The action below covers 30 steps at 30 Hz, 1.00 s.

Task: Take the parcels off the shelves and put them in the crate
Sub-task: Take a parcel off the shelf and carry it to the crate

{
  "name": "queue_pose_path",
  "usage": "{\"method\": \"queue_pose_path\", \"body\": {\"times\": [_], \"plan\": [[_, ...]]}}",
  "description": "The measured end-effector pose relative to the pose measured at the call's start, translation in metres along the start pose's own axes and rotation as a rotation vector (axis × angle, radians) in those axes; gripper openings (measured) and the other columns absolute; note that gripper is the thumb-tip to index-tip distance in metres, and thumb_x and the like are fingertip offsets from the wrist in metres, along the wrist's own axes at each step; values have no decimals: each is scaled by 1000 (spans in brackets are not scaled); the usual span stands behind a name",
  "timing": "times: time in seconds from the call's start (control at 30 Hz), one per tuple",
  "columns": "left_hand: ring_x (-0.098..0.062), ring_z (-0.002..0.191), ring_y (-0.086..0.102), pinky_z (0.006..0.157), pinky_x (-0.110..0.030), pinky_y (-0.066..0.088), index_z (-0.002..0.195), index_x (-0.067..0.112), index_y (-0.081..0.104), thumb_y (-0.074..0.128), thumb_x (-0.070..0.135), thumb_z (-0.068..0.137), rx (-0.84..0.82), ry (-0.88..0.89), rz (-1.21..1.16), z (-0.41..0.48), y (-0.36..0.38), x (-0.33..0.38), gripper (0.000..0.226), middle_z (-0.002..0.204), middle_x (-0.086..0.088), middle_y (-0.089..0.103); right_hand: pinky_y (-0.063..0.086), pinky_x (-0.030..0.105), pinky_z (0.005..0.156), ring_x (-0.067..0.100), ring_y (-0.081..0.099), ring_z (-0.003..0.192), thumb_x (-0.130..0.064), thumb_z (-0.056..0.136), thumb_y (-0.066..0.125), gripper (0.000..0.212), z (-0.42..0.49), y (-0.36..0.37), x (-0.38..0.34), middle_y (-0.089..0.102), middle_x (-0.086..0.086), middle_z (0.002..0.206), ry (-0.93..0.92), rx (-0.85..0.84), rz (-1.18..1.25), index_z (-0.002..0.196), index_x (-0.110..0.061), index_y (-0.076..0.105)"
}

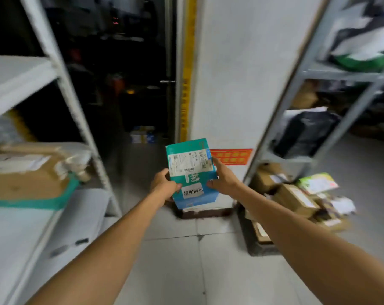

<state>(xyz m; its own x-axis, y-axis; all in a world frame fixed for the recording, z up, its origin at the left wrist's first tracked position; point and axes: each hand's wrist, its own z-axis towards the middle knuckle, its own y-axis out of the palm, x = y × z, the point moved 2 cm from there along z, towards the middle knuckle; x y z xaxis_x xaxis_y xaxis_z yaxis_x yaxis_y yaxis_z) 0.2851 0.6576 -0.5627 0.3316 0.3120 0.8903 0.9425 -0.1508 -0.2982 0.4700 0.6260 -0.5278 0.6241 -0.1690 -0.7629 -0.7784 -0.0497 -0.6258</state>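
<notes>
Teal parcel (191, 172) gripped at its edges by left hand (164, 183) and right hand (223, 177), above the dark crate (206, 211).

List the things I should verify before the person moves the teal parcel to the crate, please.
1. Left hand grips the teal parcel: ok, thumb on its top face.
2. Right hand grips the opposite edge: ok.
3. Parcel clear of the shelves: ok, it is held in the aisle.
4. Crate found: cannot tell; a dark low container stands on the floor at the right, partly hidden by the forearm.
5. Floor near that container free: not ok, cardboard parcels lie piled there.
</notes>
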Motion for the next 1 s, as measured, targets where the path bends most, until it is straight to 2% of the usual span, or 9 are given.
{"method": "queue_pose_path", "body": {"times": [0.07,0.13,0.3,0.47,0.57,0.67,0.77,0.87,1.0], "plan": [[-20,87,63,52,-28,53,137,20,49,71,-2,80,-109,67,26,9,47,30,65,119,-6,64,54,40,85,27,61,104,9,80,60,71,-10,-43,26,59,12,125,64,107,36,142,-14,32],[-18,82,63,45,-26,51,135,23,51,69,-3,81,-225,112,58,14,91,57,63,115,-5,65,54,46,89,29,62,108,8,81,60,69,-23,-81,50,60,11,124,118,197,72,140,-13,33],[-24,92,66,61,-39,59,132,18,53,66,-6,83,-464,207,140,20,189,113,56,118,-7,66,53,42,92,25,56,116,4,82,62,65,-49,-156,103,56,7,128,264,415,99,138,-12,35],[-23,100,65,74,-37,60,131,15,54,67,-6,82,-596,299,249,27,274,149,55,121,-8,65,57,36,83,20,55,109,4,83,61,76,-68,-198,151,52,8,130,388,585,165,147,-15,25],[-17,97,63,64,-23,57,131,14,54,68,-6,81,-690,357,301,32,322,161,55,124,-8,64,55,43,89,19,54,111,4,84,61,83,-78,-219,180,49,7,133,485,642,225,150,-19,18],[-16,98,61,72,-23,55,133,11,53,68,-7,81,-761,381,356,43,370,168,58,128,-9,62,54,46,91,23,55,116,5,82,63,78,-78,-237,207,49,8,133,543,709,268,146,-17,24],[-14,91,61,61,-21,53,132,16,52,69,-2,82,-832,376,424,64,421,174,56,123,-7,64,53,48,91,25,55,117,6,81,63,78,-68,-255,237,49,9,132,596,771,311,145,-17,25],[-19,101,66,73,-29,58,131,15,53,68,-2,83,-926,366,453,95,469,185,54,122,-9,65,54,47,90,26,57,115,8,82,62,74,-42,-278,269,52,11,129,652,816,352,143,-16,28],[-26,108,64,91,-44,55,123,6,58,63,-11,81,-1024,411,467,149,533,211,46,122,-13,65,55,34,83,24,57,110,7,80,62,67,8,-315,305,54,11,126,685,879,350,138,-13,35]]}}
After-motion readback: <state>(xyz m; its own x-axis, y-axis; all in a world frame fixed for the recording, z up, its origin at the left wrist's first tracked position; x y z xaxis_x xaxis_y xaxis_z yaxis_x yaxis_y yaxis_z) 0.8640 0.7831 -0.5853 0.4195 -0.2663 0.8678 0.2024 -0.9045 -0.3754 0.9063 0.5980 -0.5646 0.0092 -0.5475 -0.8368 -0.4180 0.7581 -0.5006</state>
